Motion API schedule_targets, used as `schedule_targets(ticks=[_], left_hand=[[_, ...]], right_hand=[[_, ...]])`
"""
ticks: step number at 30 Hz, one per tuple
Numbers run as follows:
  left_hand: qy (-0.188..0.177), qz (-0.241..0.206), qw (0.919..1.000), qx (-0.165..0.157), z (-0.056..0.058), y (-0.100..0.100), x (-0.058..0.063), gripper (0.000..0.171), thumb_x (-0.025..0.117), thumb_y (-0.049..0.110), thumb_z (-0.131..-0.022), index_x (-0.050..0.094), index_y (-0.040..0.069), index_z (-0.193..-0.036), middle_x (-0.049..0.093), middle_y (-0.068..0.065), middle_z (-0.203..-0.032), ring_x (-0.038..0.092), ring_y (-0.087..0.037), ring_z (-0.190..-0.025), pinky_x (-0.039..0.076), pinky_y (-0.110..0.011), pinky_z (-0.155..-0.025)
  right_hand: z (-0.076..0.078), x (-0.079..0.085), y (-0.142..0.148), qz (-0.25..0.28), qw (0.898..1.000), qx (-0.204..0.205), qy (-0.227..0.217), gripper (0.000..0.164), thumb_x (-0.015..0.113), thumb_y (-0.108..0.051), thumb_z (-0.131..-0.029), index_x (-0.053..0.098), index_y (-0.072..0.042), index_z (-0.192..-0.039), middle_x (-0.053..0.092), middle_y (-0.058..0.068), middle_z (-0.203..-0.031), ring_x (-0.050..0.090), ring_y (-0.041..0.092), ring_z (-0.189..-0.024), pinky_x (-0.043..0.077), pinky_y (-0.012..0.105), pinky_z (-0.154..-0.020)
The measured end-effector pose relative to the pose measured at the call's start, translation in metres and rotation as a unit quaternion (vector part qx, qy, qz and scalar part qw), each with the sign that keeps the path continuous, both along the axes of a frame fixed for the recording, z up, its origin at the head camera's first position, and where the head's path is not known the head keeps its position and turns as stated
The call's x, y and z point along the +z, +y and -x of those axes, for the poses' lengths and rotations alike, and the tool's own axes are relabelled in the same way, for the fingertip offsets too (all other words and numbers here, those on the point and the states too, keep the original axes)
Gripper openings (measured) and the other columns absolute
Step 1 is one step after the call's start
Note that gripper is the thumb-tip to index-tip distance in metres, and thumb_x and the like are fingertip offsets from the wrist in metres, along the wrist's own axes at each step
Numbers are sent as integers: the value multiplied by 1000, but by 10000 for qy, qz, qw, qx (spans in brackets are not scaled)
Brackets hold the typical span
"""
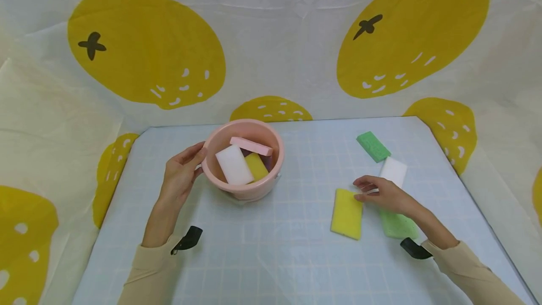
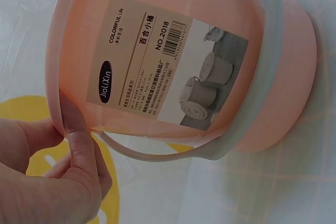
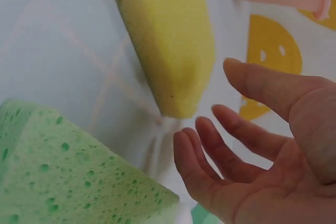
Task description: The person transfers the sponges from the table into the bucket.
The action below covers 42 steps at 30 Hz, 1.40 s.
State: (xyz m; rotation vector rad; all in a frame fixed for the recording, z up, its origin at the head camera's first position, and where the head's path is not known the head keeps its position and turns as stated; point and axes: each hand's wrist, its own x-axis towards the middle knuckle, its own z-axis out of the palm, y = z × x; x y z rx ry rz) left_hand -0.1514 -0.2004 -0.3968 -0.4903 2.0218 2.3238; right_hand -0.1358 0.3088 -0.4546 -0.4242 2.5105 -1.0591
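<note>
A pink bucket stands at the back, left of centre, holding a white sponge, a yellow sponge and a pink sponge. My left hand pinches its rim between thumb and fingers; the left wrist view shows the bucket's paper label and grey handle. My right hand hovers with loosely bent fingers, holding nothing, by the top corner of a flat yellow sponge. In the right wrist view a gap shows between the fingertips and that yellow sponge.
Partly under the right forearm lies a light green sponge. Behind the right hand are a white sponge and a darker green sponge. A pale checked cloth covers the table; a fruit-printed sheet hangs around its back and sides.
</note>
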Motion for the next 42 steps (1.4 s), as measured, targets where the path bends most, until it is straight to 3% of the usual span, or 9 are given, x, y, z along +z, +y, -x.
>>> schedule_targets(ticks=[7,16,24,31,42], left_hand=[[-4,-44,10000,4,-1,0,1,54,73,23,-97,57,1,-144,61,-4,-133,62,-11,-113,57,-19,-86],[62,-4,10000,24,-1,1,1,53,73,23,-97,58,1,-143,61,-6,-135,63,-12,-113,57,-20,-86],[16,46,10000,12,0,1,-1,53,72,26,-97,59,4,-144,59,-7,-138,61,-14,-117,57,-20,-88],[-3,37,10000,2,0,1,-2,54,72,25,-98,58,3,-145,58,-8,-140,60,-14,-118,57,-20,-88],[-57,128,9999,8,-1,0,-2,52,70,25,-99,57,5,-145,57,-8,-141,60,-15,-119,56,-20,-89]], right_hand=[[-7,-7,4,-81,9996,247,-90,43,77,-20,-94,62,4,-126,66,16,-123,63,35,-114,57,41,-92],[-11,-8,1,-430,9990,-127,-93,39,81,-22,-90,66,1,-117,70,7,-108,66,25,-99,58,36,-84],[-14,-6,-3,-274,9990,-349,98,34,82,-19,-90,64,-2,-112,69,8,-107,67,28,-100,58,35,-82],[-12,-4,1,465,9979,-396,-206,37,80,-16,-92,61,1,-119,62,14,-115,66,29,-103,57,24,-82],[-8,13,-2,552,9962,-461,-490,40,80,-21,-92,62,-1,-122,63,12,-118,65,27,-105,56,23,-82]])
